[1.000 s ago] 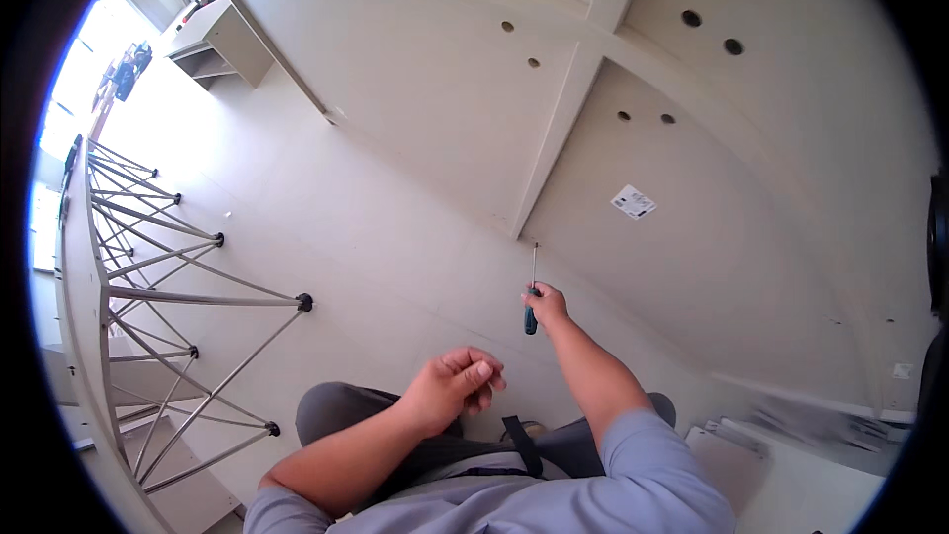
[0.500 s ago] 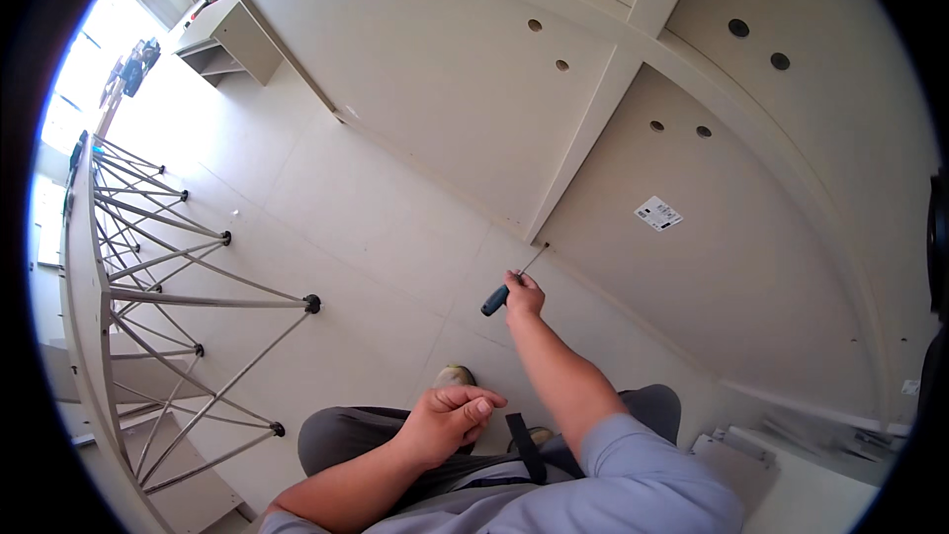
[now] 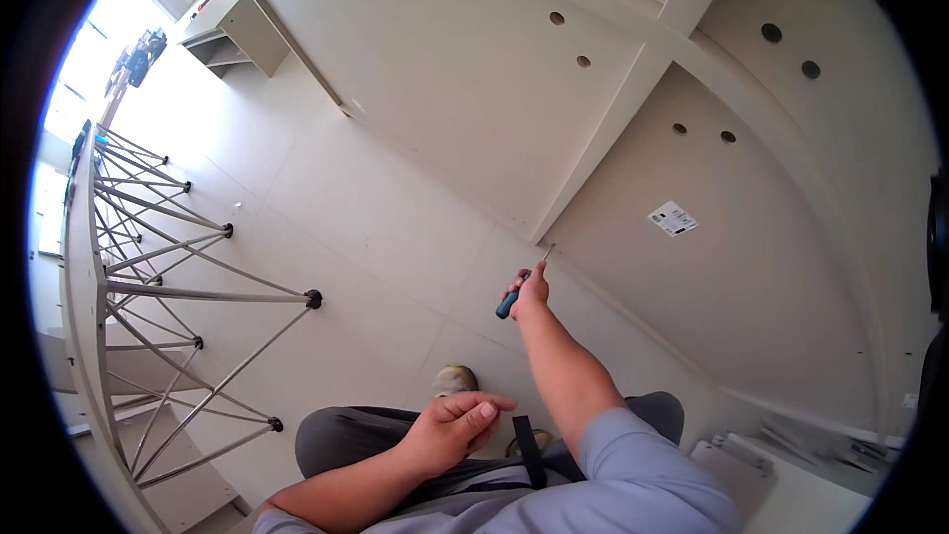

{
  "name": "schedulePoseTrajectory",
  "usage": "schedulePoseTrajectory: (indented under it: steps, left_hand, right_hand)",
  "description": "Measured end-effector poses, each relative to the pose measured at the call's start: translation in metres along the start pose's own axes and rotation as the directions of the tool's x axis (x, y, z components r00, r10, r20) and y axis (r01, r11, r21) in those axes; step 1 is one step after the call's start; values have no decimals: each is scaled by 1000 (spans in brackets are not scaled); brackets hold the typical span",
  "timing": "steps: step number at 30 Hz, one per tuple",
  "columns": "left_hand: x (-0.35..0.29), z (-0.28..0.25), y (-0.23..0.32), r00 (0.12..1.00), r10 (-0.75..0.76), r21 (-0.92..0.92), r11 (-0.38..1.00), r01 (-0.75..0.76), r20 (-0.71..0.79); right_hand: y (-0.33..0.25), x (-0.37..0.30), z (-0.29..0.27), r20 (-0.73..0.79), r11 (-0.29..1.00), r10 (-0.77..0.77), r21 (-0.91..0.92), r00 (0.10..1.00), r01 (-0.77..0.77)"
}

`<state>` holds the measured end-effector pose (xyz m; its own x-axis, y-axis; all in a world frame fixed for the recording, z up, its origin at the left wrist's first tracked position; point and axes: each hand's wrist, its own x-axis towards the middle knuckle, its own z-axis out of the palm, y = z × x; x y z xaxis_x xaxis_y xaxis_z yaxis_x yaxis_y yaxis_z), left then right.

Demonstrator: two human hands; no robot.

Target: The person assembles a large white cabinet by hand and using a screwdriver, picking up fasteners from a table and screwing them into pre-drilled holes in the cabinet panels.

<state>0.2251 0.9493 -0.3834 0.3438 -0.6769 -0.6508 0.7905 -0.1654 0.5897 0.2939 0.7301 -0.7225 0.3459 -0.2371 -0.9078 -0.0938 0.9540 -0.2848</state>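
My right hand point(image 3: 532, 289) grips a screwdriver point(image 3: 507, 307) with a blue-green handle. Its thin shaft points up and away, and the tip meets the lower edge of a cream furniture panel point(image 3: 732, 287), just right of where an upright divider point(image 3: 605, 143) ends near the floor. The screw, if there is one, is too small to make out. Over my lap, my left hand point(image 3: 452, 432) is half closed: the index finger points right, the thumb lies along it, and the other fingers curl under. Whatever it may hold is hidden.
At left stands a folding lattice-legged table point(image 3: 213, 297) with black feet. A small open cabinet point(image 3: 237, 35) sits far left on the pale floor point(image 3: 366, 237). Flat boards point(image 3: 736, 475) lie at lower right. My shoe point(image 3: 455, 380) is below the screwdriver.
My right hand has shifted slightly right and now wraps further round the screwdriver's handle, covering more of it. The left hand stays nearly in place. The whole view has tilted a little.
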Motion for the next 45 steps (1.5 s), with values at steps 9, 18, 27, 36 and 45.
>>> schedulePoseTrajectory:
  steps: [9,18,27,36,45]
  left_hand:
    - [13,-13,11,988,91,86,993,-81,-124]
    - [84,-6,67,932,334,296,912,-283,-141]
    - [139,26,68,971,204,447,862,-238,124]
    - [142,52,75,958,212,750,599,-282,191]
    - [130,57,42,955,221,817,500,-287,200]
  right_hand:
    - [-10,-19,-25,296,996,62,46,953,-80]
    - [-50,-208,-73,562,449,-188,-680,805,580]
    - [-90,-320,-85,679,-68,-430,-681,595,729]
    - [-104,-332,-108,653,-441,-558,-756,513,483]
    - [-85,-265,-127,560,-33,-685,-663,466,748]
